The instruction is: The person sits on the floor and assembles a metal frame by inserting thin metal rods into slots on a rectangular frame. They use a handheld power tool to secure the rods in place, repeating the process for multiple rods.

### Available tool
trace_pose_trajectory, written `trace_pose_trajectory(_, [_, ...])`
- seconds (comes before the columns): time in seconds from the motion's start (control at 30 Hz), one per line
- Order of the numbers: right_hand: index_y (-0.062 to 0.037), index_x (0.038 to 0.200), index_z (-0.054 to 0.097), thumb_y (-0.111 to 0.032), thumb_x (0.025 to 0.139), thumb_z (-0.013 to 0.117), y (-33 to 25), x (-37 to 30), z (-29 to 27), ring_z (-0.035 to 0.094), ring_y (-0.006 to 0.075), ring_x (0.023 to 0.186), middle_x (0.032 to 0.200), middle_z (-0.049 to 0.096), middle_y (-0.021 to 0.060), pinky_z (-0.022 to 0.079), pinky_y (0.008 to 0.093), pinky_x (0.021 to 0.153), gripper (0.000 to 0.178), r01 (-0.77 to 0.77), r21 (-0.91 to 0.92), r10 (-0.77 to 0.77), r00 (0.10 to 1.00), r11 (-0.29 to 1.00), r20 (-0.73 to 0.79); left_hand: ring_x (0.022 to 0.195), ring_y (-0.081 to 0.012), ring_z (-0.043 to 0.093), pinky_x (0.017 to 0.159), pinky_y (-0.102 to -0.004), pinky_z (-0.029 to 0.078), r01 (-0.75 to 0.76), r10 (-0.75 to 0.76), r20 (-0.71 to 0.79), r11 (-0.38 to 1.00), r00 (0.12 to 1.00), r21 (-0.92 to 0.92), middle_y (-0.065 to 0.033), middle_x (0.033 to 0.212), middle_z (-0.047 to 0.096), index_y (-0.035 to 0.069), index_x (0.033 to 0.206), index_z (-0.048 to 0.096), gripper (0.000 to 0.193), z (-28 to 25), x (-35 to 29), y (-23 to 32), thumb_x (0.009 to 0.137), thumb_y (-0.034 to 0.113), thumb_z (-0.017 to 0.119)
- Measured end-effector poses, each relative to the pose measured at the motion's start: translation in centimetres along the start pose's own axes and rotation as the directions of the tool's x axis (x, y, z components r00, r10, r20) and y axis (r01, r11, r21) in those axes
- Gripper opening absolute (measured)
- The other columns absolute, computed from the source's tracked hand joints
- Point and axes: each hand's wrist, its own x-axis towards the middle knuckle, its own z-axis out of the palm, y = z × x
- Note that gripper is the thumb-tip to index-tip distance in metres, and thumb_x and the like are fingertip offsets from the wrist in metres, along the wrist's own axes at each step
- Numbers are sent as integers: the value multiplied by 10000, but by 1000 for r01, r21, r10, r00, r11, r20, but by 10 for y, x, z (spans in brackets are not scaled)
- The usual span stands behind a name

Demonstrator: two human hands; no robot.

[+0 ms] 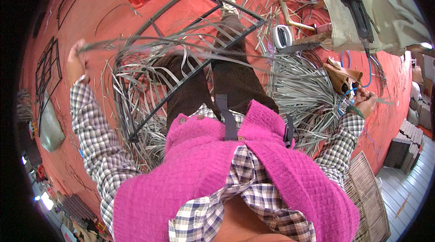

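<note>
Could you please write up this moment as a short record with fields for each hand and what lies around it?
Left hand: raised out to the side, closed on grey strips pulled taut.
Right hand: low at the right, fingers closed on a thin grey strip end.
Frame: dark metal, across the lap, partly woven.
Floor: red, with a loose strip pile.
Nearby: black power tool on cloth.

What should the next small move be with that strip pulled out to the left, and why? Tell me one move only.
Probably draw the grey strip further until it runs taut across the black metal frame. The left hand grips its end, raised far out to the side, while the right hand holds the other end low by the loose strips; the strip between them bows slightly.
</note>
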Motion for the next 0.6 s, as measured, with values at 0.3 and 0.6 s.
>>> trace_pose_trajectory(0.3, [33,721,422,-152,837,429,-25,-1,-25,578,262,709,664,505,110,526,362,723,218,208,-70,-219,949,976,-228,1075,-212,482,894,-313,394,-495,528,584,837,617,-234,-120,1175,507,16,1251,410,592,183,-114,98,789,306,642])
trace_pose_trajectory(0.6, [-3,804,513,-279,908,413,60,-56,-7,584,215,677,711,603,139,470,317,680,312,-134,-431,231,956,892,182,888,-238,554,800,-309,421,-389,277,627,920,728,46,-117,964,585,23,959,590,219,196,-234,11,763,121,587])
